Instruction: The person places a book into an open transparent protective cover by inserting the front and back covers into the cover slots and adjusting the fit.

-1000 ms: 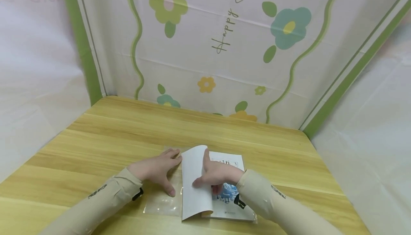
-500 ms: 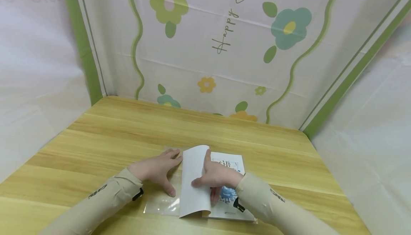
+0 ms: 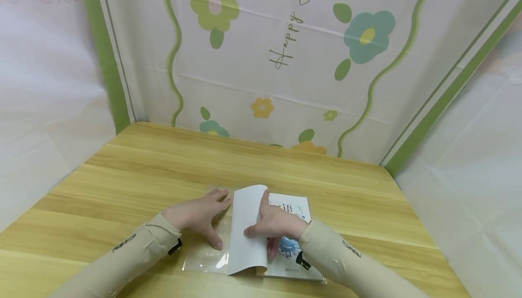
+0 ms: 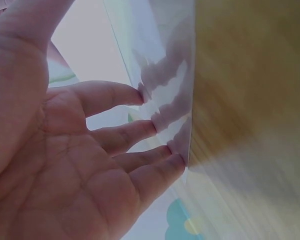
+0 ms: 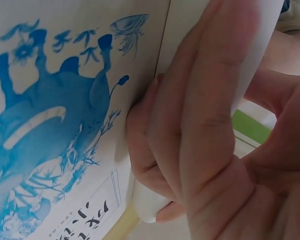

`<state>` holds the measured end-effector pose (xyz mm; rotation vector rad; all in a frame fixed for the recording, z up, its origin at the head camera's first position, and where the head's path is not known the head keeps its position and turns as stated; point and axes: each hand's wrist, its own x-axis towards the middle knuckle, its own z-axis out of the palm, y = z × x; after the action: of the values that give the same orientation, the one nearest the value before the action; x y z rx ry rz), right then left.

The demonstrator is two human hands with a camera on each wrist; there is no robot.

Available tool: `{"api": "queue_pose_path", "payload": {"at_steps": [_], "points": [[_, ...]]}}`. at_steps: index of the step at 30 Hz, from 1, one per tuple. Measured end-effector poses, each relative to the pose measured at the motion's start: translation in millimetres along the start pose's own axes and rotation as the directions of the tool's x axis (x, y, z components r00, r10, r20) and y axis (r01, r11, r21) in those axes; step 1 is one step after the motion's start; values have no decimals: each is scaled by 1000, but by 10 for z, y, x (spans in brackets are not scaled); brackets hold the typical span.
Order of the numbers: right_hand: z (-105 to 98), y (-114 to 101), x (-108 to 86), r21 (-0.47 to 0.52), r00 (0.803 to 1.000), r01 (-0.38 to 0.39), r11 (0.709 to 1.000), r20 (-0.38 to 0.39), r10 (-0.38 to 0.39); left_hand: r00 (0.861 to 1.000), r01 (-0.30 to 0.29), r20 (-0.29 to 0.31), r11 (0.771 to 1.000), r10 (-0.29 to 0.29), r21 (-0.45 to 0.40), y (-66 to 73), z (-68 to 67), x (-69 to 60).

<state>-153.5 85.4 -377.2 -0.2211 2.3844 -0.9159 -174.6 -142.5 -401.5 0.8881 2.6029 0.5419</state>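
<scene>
Book (image 3: 291, 262) with blue artwork on its white cover lies near the front of the wooden table (image 3: 163, 160), seen from the head, and a white leaf (image 3: 244, 243) curves up along its left side, hiding that part of the cover. The right hand (image 3: 275, 223) pinches this leaf, thumb on its near face and other fingers behind, and stands in the way of the middle of the cover; the beige right sleeve (image 3: 338, 252), with a black strap end (image 3: 303, 260), blocks more of the cover's right side. Clear plastic film (image 3: 204, 261) spreads left of the leaf, with a sliver beyond the book's lower right corner. The left hand (image 3: 200, 216) rests on that film, fingers spread and holding nothing, its own beige left sleeve (image 3: 140, 246) reaching in from below. Behind the table hangs a white cloth (image 3: 240, 71) printed with flowers, green wavy lines and "Happy", and pale sheets (image 3: 49, 85) flank both sides. From the left wrist, fairly straight fingertips touch the shiny film, the table's wood beside it. From the right wrist, fingers lie against the leaf, the thumb beyond it, next to the blue animal picture and dark lettering
</scene>
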Motion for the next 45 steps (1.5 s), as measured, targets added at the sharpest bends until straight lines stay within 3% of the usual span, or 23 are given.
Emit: {"api": "queue_pose_path", "payload": {"at_steps": [10, 17, 28, 45], "points": [[26, 11, 15, -6, 1000, -14, 1000, -14, 14, 1000, -5, 0, 1000, 5, -7, 2, 5, -30], [34, 21, 27, -12, 1000, 16, 1000, -3, -16, 1000, 9, 12, 1000, -9, -4, 6, 5, -25], [-72, 152, -2, 100, 995, 71, 992, 65, -78, 1000, 5, 19, 1000, -5, 20, 22, 26, -17], [-92, 169, 14, 100, 993, 107, 989, 30, -110, 1000, -1, -24, 1000, 1, -27, 2, 2, 13]]}}
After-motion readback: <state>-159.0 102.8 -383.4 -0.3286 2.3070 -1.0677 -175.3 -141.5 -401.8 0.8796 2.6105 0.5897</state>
